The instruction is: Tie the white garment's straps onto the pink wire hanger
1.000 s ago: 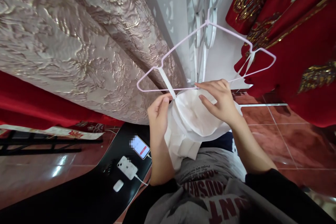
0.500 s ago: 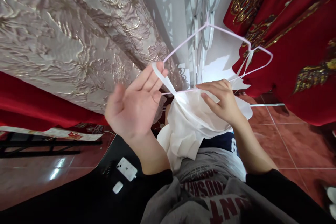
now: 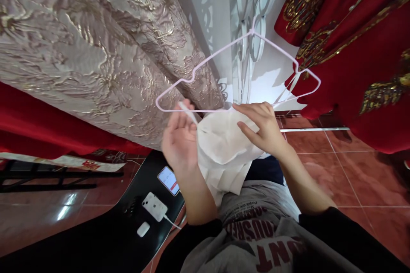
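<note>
A pale pink wire hanger (image 3: 221,53) hangs from a white ornate rack in front of me. A white garment (image 3: 224,149) dangles below its bottom bar, with a thin strap looped over the right shoulder of the hanger. My left hand (image 3: 179,140) is at the garment's left edge, fingers closed round its other white strap (image 3: 188,113), just under the hanger's left corner. My right hand (image 3: 259,128) rests on the top of the garment, fingers curled and pinching the cloth near the bottom bar.
A beige embossed curtain (image 3: 96,51) fills the left. Red gold-trimmed cloth (image 3: 358,51) hangs at the right. Below left, a black table (image 3: 96,239) carries two phones (image 3: 155,207) and a small white case (image 3: 143,229). Red floor tiles (image 3: 336,166) lie beyond.
My left hand, raised high with the strap half a second ago, has come back down to the garment's left edge. The hanger has swung slightly. My right hand has stayed in place.
</note>
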Demonstrator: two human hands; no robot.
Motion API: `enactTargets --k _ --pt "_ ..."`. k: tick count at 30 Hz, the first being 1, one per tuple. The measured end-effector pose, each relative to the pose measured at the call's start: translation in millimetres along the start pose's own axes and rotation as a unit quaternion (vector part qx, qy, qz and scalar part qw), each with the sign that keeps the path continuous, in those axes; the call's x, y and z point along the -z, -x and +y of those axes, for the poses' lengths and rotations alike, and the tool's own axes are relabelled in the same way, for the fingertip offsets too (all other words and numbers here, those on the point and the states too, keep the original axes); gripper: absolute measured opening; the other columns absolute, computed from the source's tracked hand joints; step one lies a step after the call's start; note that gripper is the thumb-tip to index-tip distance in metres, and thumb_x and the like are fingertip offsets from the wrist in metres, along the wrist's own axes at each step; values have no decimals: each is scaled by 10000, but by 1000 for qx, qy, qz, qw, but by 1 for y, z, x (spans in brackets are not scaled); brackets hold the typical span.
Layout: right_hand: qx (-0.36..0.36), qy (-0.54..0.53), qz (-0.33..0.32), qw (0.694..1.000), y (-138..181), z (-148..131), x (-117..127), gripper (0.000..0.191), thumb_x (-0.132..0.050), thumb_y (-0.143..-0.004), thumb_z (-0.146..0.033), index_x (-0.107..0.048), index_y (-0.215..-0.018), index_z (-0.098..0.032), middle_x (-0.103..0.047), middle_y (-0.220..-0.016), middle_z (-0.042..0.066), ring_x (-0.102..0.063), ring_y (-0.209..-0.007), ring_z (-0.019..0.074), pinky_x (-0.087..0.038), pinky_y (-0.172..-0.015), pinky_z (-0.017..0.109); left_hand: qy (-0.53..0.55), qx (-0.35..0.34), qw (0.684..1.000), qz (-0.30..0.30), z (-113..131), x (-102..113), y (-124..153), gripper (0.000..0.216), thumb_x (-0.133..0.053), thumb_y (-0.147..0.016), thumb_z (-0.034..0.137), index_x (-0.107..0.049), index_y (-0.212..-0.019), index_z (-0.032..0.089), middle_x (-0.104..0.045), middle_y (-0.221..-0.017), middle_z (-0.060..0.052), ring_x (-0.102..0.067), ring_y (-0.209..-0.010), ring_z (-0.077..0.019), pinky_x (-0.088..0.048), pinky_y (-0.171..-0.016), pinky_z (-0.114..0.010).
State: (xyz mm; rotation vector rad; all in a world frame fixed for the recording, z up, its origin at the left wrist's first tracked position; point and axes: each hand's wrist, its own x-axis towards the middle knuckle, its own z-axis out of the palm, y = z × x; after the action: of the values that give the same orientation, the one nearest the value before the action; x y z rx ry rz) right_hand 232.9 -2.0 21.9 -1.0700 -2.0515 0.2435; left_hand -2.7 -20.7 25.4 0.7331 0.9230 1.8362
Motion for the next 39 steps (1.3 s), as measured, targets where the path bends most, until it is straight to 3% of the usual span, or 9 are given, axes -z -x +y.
enactTargets --k 3,6,10,12,15,22,31,36,39 --pt "7 -3 0 1000 1 -6 -3 465 -630 -1034 -328 -644 -1499 -330 -771 -1382 59 -698 -1232 274 -470 -1076 507 -5 77 995 -68 -10 -22 13 339 -729 -942 403 -811 -1202 202 -793 -1334 -153 -764 -1215 -251 -592 -691 -229" --pt "27 -72 32 997 6 -5 4 428 -669 -1014 -293 -693 -1435 -367 -773 -1372 35 -709 -1248 260 -514 -1085 507 -9 51 997 -54 -16 -36 22 323 -762 -971 430 -829 -1186 198 -842 -1116 -123 -797 -1024 -200 -553 -627 -199" --pt "-65 -205 282 935 12 13 25 270 -730 -965 -294 -794 -1213 -379 -777 -1240 7 -736 -1164 222 -581 -1082 474 -8 7 999 -50 -20 -35 18 305 -821 -929 444 -858 -1109 201 -841 -976 -98 -801 -951 -188 -513 -564 -182" --pt "-158 -249 337 894 11 25 38 290 -782 -906 -331 -793 -1195 -355 -773 -1225 17 -744 -1077 210 -616 -1036 455 -13 6 999 -48 -21 -33 13 285 -843 -903 423 -864 -1091 210 -840 -970 -93 -805 -954 -194 -511 -556 -183" --pt "-252 -304 233 889 5 37 55 364 -808 -842 -347 -789 -1201 -298 -788 -1229 48 -748 -1044 209 -652 -925 404 -10 4 999 -30 -24 -33 9 258 -863 -877 386 -869 -1076 222 -840 -962 -82 -807 -945 -187 -510 -553 -177" --pt "-285 -246 87 922 -9 37 73 176 -778 -889 -365 -759 -969 -209 -750 -890 32 -700 -783 143 -626 -763 329 -36 -47 998 -7 -24 -31 3 270 -863 -882 395 -852 -1064 196 -829 -924 -77 -791 -868 -159 -522 -563 -177" --pt "-236 -91 215 943 -2 33 41 221 -824 -806 -388 -678 -868 -234 -719 -971 28 -694 -765 139 -589 -602 278 -27 -75 997 -23 -22 -32 3 256 -863 -902 436 -748 -970 218 -803 -880 -31 -807 -872 -155 -576 -597 -171" --pt "-139 30 221 965 -1 29 53 98 -797 -859 -347 -774 -902 -262 -775 -976 44 -665 -855 184 -568 -704 335 -47 -119 991 -35 -24 -33 3 296 -820 -951 484 -705 -948 212 -774 -840 -19 -809 -839 -150 -577 -593 -169" --pt "-85 -5 208 974 -5 31 57 173 -741 -938 -365 -832 -1069 -300 -816 -1044 45 -716 -954 218 -610 -806 406 -47 -138 989 -38 -25 -32 -2 311 -820 -952 503 -709 -969 213 -758 -807 -5 -802 -808 -135 -570 -590 -157"
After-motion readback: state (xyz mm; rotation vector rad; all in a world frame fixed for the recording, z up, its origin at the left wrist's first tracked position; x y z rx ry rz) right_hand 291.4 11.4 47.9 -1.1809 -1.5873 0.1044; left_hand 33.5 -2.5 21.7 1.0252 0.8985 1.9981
